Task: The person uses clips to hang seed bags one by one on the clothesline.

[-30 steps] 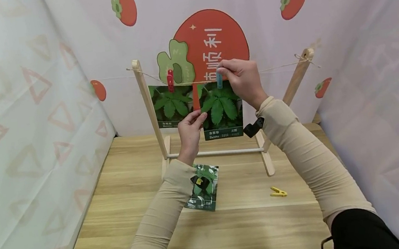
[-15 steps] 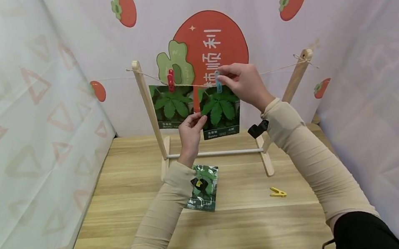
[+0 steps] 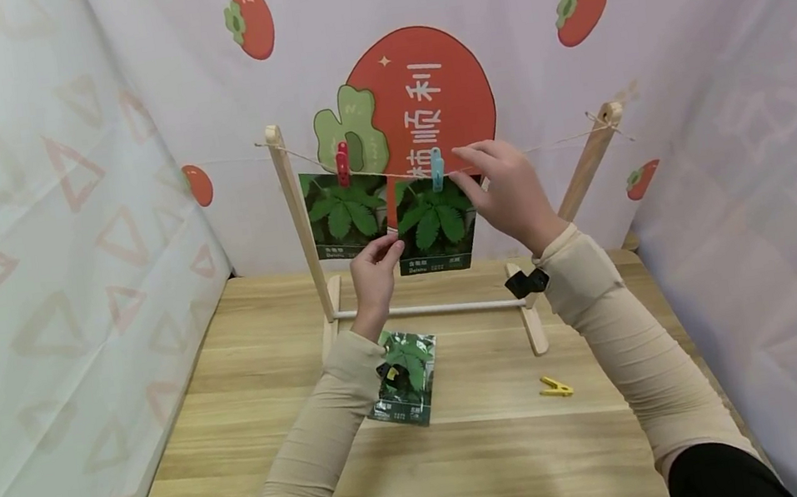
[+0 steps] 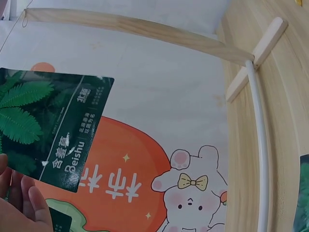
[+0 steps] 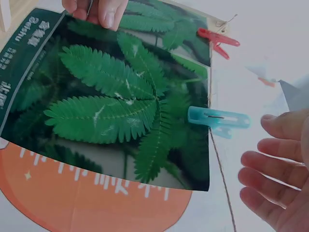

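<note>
In the head view, the left forearm [image 3: 325,434], clad in a beige sleeve [image 3: 357,366], rises from the bottom edge, left of centre, to the left hand [image 3: 373,281] near the middle of the frame, its thumb and fingertips drawn together in a pinch. The right forearm [image 3: 626,344], also in beige, slants up and inward from the lower right to the right hand [image 3: 512,196], raised higher and right of centre, thumb parted from index finger. Along the right wrist view's right edge, that hand's thumb and four fingers spread loosely, pointing left.
</note>
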Available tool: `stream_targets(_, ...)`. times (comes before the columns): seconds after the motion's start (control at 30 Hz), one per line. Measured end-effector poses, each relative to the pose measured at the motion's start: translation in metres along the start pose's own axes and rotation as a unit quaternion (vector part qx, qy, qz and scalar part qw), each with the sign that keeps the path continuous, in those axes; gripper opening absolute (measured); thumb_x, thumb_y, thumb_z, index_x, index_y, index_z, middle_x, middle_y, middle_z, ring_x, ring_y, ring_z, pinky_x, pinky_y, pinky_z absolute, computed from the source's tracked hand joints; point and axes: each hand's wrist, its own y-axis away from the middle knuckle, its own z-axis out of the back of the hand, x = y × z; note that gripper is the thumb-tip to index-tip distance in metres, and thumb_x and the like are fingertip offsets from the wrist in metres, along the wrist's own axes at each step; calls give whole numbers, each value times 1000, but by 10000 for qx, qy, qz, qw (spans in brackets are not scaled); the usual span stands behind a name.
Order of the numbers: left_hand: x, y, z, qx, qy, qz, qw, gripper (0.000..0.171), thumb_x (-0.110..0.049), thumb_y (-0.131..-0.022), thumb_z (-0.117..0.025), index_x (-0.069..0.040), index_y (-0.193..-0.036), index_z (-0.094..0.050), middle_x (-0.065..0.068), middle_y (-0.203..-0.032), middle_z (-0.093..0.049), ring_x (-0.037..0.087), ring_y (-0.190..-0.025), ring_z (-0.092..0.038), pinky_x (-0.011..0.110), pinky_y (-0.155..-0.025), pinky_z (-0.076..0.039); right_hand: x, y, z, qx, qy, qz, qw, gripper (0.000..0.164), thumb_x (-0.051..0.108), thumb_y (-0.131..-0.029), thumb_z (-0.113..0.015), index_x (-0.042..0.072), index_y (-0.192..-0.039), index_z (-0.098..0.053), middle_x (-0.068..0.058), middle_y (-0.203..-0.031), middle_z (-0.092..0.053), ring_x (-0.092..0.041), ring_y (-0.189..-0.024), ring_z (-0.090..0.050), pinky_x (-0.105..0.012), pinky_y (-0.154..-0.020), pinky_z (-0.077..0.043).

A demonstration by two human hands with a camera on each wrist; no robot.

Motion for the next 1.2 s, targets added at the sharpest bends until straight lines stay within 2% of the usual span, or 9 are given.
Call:
stream_targets(0.13,1,1,3,63,98,134,9998,23,-10,-91,-68,-1,-112,-71,15,-108,-70,2,-82,-61,20,-76,-54,0,13,4,-323,-8,124,9994,30,11,-92,-67,-3,-119,-67,-21,-106,-69,-34,-93,-61,-47,-81,-51)
stream_targets(0.37,-2,3,8,302,168,447,9984,27,-10,-91,-68,-1,-117,-69,17,-116,-68,3,-84,-62,16,-73,-52,-12,40,6,-626,-405,-155,9971,26,6,-88,-71,-6,-111,-70,-23,-100,-70,-35,-90,-64,-49,-81,-51)
stream_targets(0.63,-1,2,14,340,82,696,9970,26,-9,-92,-68,-1,-116,-69,18,-114,-68,3,-85,-63,17,-77,-54,-27,69,-1,-505,-511,-590,9957,23,5,-88,-70,-4,-109,-71,-21,-99,-71,-34,-87,-65,-45,-74,-51)
stream_targets(0.83,2,6,18,400,-153,735,9964,26,-10,-92,-67,-1,-116,-69,19,-115,-68,3,-86,-63,23,-81,-53,-34,90,-6,-439,-589,-881,9934,23,4,-87,-71,-5,-109,-71,-20,-99,-71,-32,-87,-67,-45,-75,-54)
stream_targets(1.0,10,11,26,542,-424,729,9950,28,-14,-94,-66,-2,-119,-67,18,-119,-66,12,-97,-63,24,-86,-52,-38,109,-11,-322,-588,-1172,9908,22,4,-89,-69,-4,-109,-71,-19,-100,-71,-31,-87,-67,-45,-74,-53)
stream_targets(1.2,19,18,34,725,-738,760,9917,30,-18,-95,-65,-4,-122,-65,14,-122,-65,24,-108,-61,38,-96,-51,-42,131,-20,-241,-541,-1360,9889,22,4,-89,-69,-5,-109,-70,-21,-97,-71,-34,-84,-67,-48,-74,-54)
